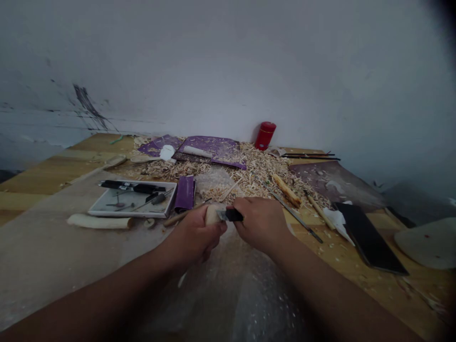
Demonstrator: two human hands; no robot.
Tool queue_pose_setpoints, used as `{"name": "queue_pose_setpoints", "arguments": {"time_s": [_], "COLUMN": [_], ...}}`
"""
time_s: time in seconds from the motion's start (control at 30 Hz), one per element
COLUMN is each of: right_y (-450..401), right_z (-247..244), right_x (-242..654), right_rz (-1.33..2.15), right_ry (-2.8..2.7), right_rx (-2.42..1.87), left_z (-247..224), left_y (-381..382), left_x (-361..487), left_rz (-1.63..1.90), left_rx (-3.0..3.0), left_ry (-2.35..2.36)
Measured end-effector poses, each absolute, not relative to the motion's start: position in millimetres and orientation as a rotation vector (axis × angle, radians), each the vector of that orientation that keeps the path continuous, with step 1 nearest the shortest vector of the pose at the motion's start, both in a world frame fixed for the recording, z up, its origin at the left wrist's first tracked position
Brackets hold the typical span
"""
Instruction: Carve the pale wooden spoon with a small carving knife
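My left hand (199, 232) is closed around a pale piece of wood (213, 215), whose rounded end shows above the thumb. My right hand (261, 222) grips the black handle of a carving knife (234, 215). The knife's short metal blade points left and lies against the wood, close to my left thumb. Both hands are together above a plastic sheet (103, 266). Beyond my left hand lies a brown wooden stick (178, 217), partly hidden by the fingers. The lower part of the held wood is covered by my left hand.
A white tray (167, 209) of small tools and a pale curved wood piece (101, 222) lie left. A purple roll (185, 192) stands beside the tray. Wood shavings (263, 166) spread behind, near a red canister (265, 136). A metal file (299, 218) and a black phone (370, 237) lie right.
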State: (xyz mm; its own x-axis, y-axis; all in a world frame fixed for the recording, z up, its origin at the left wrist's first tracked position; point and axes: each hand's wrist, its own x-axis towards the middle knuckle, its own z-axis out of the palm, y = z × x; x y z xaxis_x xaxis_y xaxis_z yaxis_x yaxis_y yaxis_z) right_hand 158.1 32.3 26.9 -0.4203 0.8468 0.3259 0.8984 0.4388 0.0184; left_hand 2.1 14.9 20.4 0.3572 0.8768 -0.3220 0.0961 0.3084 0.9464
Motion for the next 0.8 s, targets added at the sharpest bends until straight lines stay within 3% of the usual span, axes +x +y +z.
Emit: {"name": "queue_pose_setpoints", "arguments": {"time_s": [0.27,0.47,0.8], "right_y": [33,62,31], "right_z": [26,24,30], "right_x": [156,183,163], "right_rz": [-0.208,-0.290,-0.230], "right_ry": [-2.445,-2.258,-2.418], "right_rx": [-1.515,-1.951,-1.437], "left_z": [33,35,29], "left_y": [9,-6,12], "left_x": [4,4,-2], "left_rz": [0.643,0.537,0.662], "left_rx": [1.059,1.224,1.068], "left_ry": [1.005,0.952,0.951]}}
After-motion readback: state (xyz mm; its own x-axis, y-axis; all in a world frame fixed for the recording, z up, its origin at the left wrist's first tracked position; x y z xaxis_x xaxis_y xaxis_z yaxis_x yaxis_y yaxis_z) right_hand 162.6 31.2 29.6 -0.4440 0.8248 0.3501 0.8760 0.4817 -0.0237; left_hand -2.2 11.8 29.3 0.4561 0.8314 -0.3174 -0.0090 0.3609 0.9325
